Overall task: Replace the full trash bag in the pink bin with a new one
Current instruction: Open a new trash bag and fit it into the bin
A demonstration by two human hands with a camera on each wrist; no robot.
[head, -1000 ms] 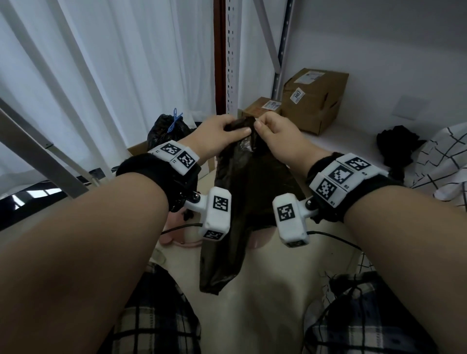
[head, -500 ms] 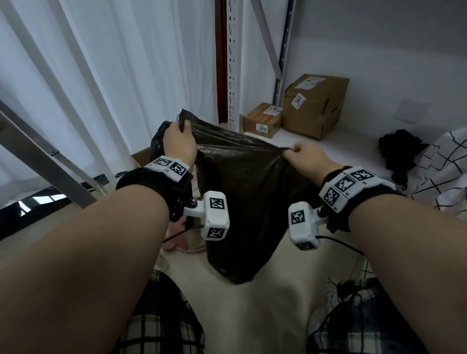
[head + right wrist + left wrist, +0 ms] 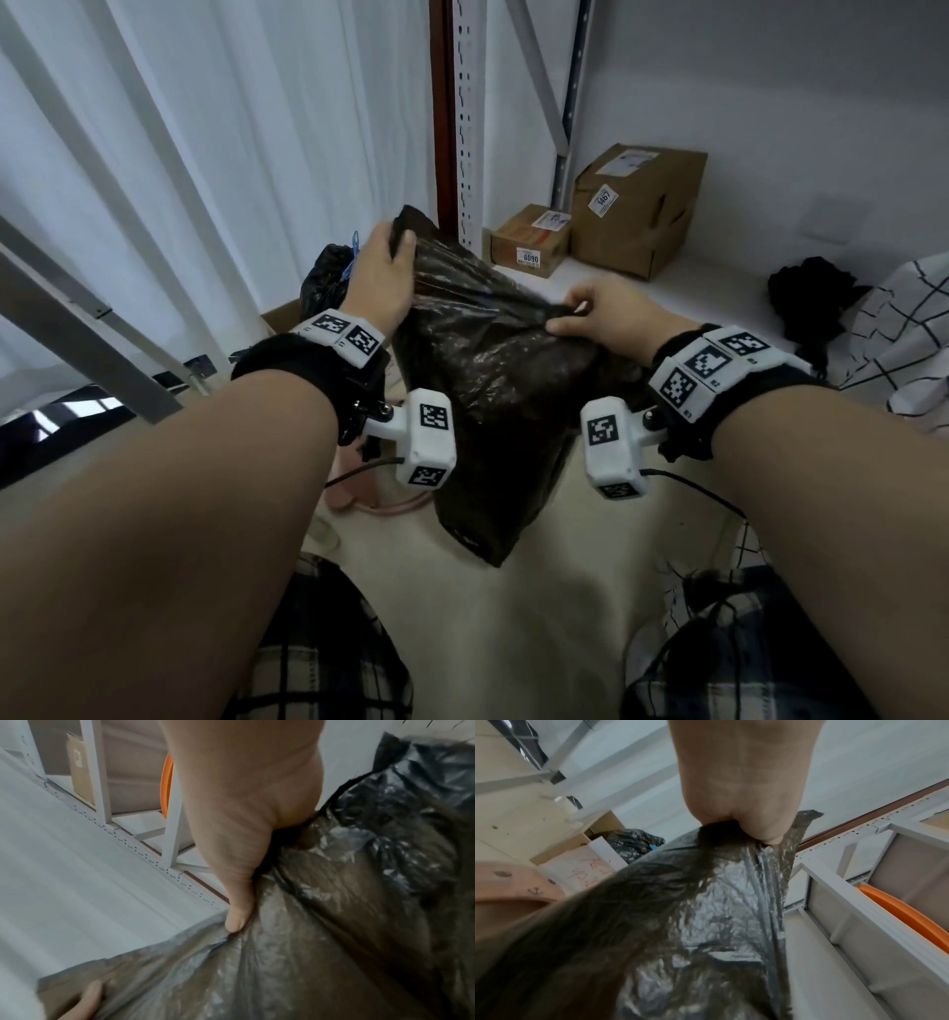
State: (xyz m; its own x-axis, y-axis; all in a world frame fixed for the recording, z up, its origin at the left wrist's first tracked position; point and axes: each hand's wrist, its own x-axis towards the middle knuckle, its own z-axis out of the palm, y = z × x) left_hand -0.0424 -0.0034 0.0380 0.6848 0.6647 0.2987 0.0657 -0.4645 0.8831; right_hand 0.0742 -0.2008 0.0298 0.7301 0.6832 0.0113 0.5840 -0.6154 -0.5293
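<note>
A new dark, thin trash bag [image 3: 493,390] hangs in the air in front of me, spread between both hands. My left hand [image 3: 382,267] grips one side of its top edge, held high; in the left wrist view the left hand [image 3: 744,801] has the bag [image 3: 706,923] bunched in its fist. My right hand [image 3: 590,313] pinches the opposite side of the top edge, lower and to the right; the right wrist view shows its thumb [image 3: 237,919] pressed on the film [image 3: 334,943]. The pink bin [image 3: 369,493] peeks out on the floor behind the bag, with its rim [image 3: 513,888] in the left wrist view. A tied full black bag [image 3: 328,272] sits at the back left.
Two cardboard boxes [image 3: 637,205] stand by the metal shelf upright [image 3: 467,118] at the back. White curtains [image 3: 205,154] hang on the left. A black cloth [image 3: 811,293] and a checked fabric [image 3: 904,329] lie on the right. An orange hoop [image 3: 906,912] leans in the rack.
The hands, close together on the folded bag a second ago, have pulled apart and spread its top. The left hand has risen; the right hand has shifted its pinch on the edge.
</note>
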